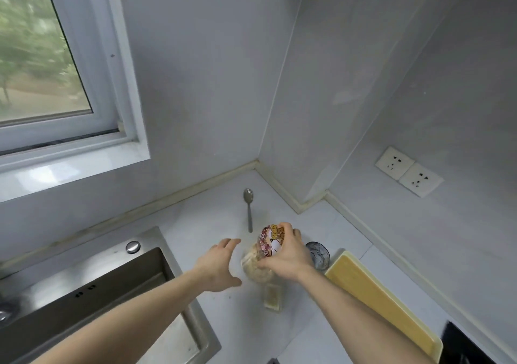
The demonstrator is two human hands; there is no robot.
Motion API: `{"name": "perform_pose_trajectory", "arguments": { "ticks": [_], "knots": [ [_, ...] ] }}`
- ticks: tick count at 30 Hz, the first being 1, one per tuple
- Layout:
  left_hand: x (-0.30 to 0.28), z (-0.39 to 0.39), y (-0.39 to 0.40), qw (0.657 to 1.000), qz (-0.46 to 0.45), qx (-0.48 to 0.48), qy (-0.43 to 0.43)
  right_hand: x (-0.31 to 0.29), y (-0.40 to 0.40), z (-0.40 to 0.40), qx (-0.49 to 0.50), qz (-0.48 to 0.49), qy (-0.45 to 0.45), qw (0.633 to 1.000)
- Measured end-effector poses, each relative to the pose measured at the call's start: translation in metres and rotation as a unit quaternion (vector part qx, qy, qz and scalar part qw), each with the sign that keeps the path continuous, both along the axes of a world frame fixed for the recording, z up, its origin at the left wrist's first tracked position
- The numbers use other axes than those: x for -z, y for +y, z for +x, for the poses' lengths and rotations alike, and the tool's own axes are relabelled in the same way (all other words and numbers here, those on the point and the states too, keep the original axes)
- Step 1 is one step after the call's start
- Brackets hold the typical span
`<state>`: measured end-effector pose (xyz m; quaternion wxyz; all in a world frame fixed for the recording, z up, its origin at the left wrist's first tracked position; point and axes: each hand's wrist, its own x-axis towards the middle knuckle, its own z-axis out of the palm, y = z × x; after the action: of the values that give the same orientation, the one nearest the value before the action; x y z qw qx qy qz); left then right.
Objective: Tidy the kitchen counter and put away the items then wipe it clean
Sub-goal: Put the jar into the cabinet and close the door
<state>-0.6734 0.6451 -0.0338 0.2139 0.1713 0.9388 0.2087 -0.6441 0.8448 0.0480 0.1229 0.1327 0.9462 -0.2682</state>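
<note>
A pale grey stone counter (pixel 212 223) carries a steel sink (pixel 92 288) left of the clear plastic snack bag with a printed label (pixel 265 251). The right hand (pixel 285 254) grips that bag; the left hand (pixel 221 265) spreads open just beside it. A metal spoon (pixel 248 207) lies behind the bag.

A window (pixel 42 55) and two wall sockets (pixel 408 172) flank the tiled corner.

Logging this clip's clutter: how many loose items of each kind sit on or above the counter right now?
Metal spoon lying on the white counter: 1
Clear snack bag with a printed top, gripped by the right hand: 1
Small glass bowl: 1
Pale wooden cutting board: 1
Small clear container under the bag: 1
Total: 5
</note>
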Motion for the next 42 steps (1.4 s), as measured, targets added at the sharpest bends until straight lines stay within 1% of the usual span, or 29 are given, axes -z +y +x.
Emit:
{"name": "perform_pose_trajectory", "arguments": {
  "ticks": [5, 9, 11, 14, 17, 20, 23, 27, 30, 33, 38, 42],
  "knots": [
    [-0.066, 0.008, 0.000, 0.996, 0.070, 0.035, 0.037, -0.090, 0.000, 0.018, -0.020, 0.005, 0.068, 0.997],
    [-0.129, 0.018, 0.007, 0.984, 0.146, 0.041, 0.090, -0.165, -0.003, 0.034, -0.021, 0.018, 0.131, 0.991],
    [-0.164, 0.023, 0.007, 0.975, 0.189, 0.047, 0.111, -0.203, -0.004, 0.045, -0.014, 0.025, 0.163, 0.986],
    [-0.215, 0.025, 0.009, 0.956, 0.253, 0.061, 0.137, -0.251, -0.004, 0.060, 0.003, 0.010, 0.218, 0.976],
    [-0.264, 0.027, 0.013, 0.934, 0.299, 0.072, 0.179, -0.295, -0.005, 0.074, 0.019, 0.005, 0.275, 0.961],
    [-0.306, 0.025, 0.018, 0.917, 0.326, 0.081, 0.215, -0.341, -0.007, 0.089, 0.037, 0.002, 0.331, 0.943],
    [-0.346, 0.026, 0.024, 0.901, 0.350, 0.095, 0.238, -0.380, -0.010, 0.101, 0.050, -0.023, 0.385, 0.921],
    [-0.402, 0.027, 0.031, 0.886, 0.351, 0.114, 0.280, -0.424, -0.013, 0.111, 0.070, -0.044, 0.462, 0.883],
    [-0.444, 0.029, 0.034, 0.877, 0.326, 0.133, 0.327, -0.453, -0.013, 0.113, 0.086, -0.049, 0.516, 0.851],
    [-0.486, 0.031, 0.037, 0.869, 0.292, 0.142, 0.374, -0.479, -0.011, 0.112, 0.103, -0.045, 0.557, 0.823],
    [-0.551, 0.043, 0.044, 0.841, 0.215, 0.149, 0.474, -0.525, -0.005, 0.113, 0.137, -0.029, 0.605, 0.784],
    [-0.593, 0.043, 0.057, 0.826, 0.159, 0.154, 0.519, -0.553, 0.004, 0.109, 0.161, -0.007, 0.628, 0.761]
  ]
}}
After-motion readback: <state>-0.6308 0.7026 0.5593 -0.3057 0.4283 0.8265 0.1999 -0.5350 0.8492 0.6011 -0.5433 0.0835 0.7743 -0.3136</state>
